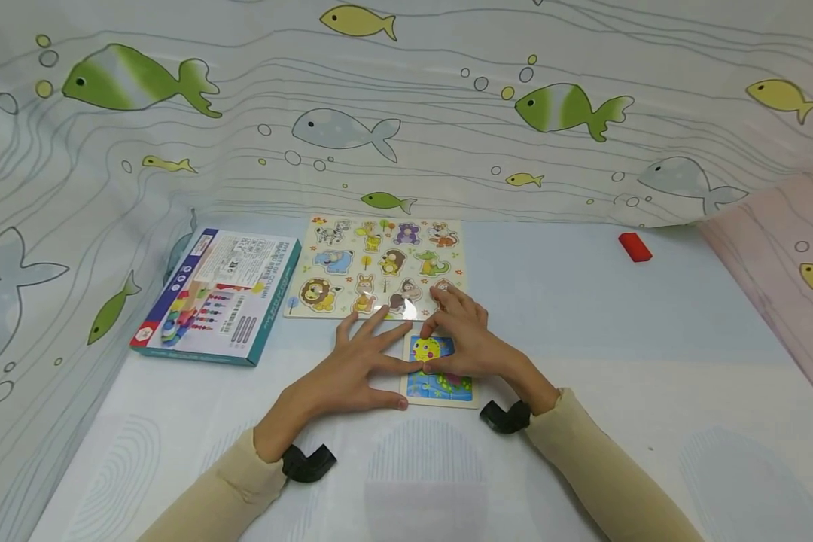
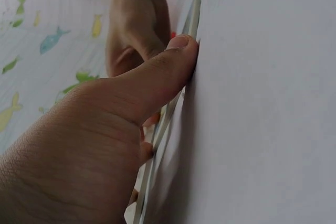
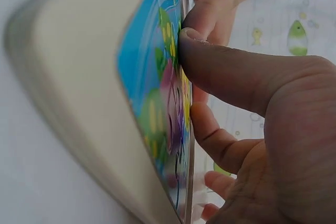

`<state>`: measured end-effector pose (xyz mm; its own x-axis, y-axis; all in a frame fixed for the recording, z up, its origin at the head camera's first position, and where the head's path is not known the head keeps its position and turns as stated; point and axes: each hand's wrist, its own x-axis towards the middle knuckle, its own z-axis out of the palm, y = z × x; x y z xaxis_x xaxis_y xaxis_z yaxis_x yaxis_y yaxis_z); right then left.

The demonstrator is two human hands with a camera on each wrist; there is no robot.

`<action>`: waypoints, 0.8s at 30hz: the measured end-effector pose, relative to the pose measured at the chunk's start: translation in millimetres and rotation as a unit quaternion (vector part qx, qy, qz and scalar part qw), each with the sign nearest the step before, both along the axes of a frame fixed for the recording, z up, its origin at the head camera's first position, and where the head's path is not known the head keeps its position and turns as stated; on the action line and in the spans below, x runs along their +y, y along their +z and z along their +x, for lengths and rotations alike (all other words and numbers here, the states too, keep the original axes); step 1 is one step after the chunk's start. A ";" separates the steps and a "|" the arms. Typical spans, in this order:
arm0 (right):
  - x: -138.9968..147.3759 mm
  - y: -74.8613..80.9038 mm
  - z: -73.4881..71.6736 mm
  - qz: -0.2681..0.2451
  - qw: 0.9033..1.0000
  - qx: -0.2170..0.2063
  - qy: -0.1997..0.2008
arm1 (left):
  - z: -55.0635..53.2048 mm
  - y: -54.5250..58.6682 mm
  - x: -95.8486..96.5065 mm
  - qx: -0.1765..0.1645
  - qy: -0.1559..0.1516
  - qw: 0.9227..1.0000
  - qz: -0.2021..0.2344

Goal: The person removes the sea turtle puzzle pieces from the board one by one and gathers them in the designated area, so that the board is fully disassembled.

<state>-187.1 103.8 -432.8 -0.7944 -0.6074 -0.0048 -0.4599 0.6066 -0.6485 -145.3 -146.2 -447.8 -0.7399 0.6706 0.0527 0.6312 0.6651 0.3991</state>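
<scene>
A small jigsaw puzzle (image 1: 416,388) in a pale wooden frame lies in front of me, with a yellow spotted animal on blue. My right hand (image 1: 470,342) reaches over it from the right. Its thumb and bent index finger pinch a puzzle piece (image 1: 425,348) bearing the yellow head; both tips meet the picture surface in the right wrist view. With fingers spread, my left hand (image 1: 355,373) lies at the puzzle's left side. Its index finger reaches the picture, and its thumb (image 2: 173,56) rests along the frame's edge in the left wrist view.
Just behind the puzzle lies an animal peg board (image 1: 345,282), partly under my fingertips. A teal-edged toy box (image 1: 237,256) lies to its left. Far right at the back is a red block (image 1: 634,247). A fish-patterned cloth (image 1: 447,165) rises behind the table.
</scene>
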 end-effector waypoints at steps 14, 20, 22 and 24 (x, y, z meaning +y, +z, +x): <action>1.6 0.9 -2.4 0.021 0.999 0.016 0.019 | 1.0 0.8 0.3 -0.013 0.000 1.000 -0.002; 7.4 3.1 -5.8 0.042 0.997 0.053 0.031 | 0.0 0.6 -1.1 -0.016 -0.001 1.000 0.002; 8.2 3.9 -6.6 0.040 0.997 0.058 0.031 | -0.4 1.1 -2.0 -0.014 0.000 1.000 0.006; 8.5 4.3 -7.3 0.036 0.997 0.057 0.028 | -0.9 1.7 -2.7 -0.011 -0.001 1.000 0.011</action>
<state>-194.4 112.3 -428.6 -0.7565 -0.6528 0.0391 -0.5633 0.6201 -0.5460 -146.1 -148.9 -446.1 -0.7391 0.6717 0.0505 0.6240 0.6545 0.4269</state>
